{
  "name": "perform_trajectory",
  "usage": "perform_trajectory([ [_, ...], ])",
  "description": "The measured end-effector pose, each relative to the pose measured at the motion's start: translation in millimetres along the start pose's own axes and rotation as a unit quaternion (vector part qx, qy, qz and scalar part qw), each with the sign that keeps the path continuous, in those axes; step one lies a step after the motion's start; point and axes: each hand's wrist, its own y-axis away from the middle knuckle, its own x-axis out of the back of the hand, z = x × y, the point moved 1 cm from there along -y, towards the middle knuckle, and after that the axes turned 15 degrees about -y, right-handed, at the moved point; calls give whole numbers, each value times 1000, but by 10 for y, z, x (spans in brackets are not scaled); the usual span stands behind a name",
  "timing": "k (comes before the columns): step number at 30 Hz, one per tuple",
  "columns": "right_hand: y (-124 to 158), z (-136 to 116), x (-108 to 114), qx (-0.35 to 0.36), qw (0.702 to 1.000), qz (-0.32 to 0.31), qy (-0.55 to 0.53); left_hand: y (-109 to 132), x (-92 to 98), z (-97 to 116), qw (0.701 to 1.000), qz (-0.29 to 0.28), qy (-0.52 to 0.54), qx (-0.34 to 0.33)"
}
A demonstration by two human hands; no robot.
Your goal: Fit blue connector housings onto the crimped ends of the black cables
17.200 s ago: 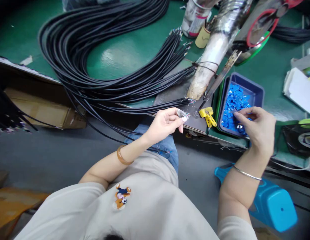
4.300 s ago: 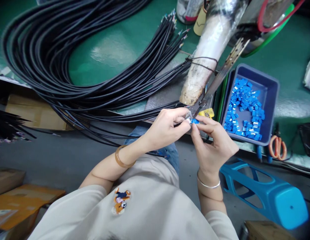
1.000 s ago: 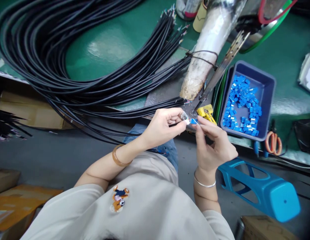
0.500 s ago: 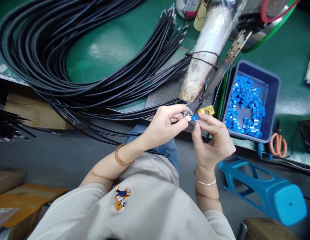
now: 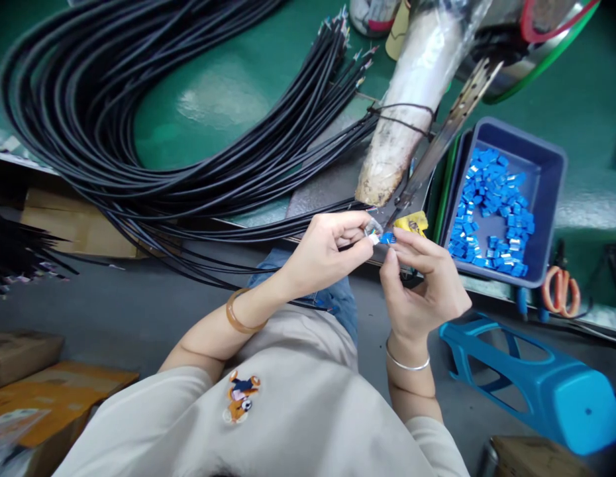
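Observation:
My left hand (image 5: 324, 255) is closed in a pinch on the stripped end of a black cable (image 5: 268, 233), with thin coloured wires showing at its fingertips. My right hand (image 5: 421, 283) pinches a small blue connector (image 5: 387, 238) and holds it against that cable end. Both hands meet just over the bench's front edge. To the right of my hands, a dark blue tray (image 5: 550, 199) holds several more blue connectors (image 5: 491, 218).
A large coil of black cables (image 5: 154, 126) covers the green bench (image 5: 223, 99). A plastic-wrapped cylinder (image 5: 412, 99), a metal strip and a yellow clip (image 5: 412, 223) lie behind my hands. Orange scissors (image 5: 559, 291) lie at right. A blue stool (image 5: 536, 377) and cardboard boxes (image 5: 64, 225) stand on the floor.
Earlier my right hand reached into the tray while the left held the cable end. Since then it has brought a blue connector to the cable end; over the last second both hands barely move.

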Motion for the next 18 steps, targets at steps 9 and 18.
perform_trajectory([
  [9,-25,2,6,6,999,-13,31,-1,-16,0,1000,5,-8,-6],
  [18,11,-7,7,22,999,-15,28,21,16,-19,1000,-4,-14,-6],
])
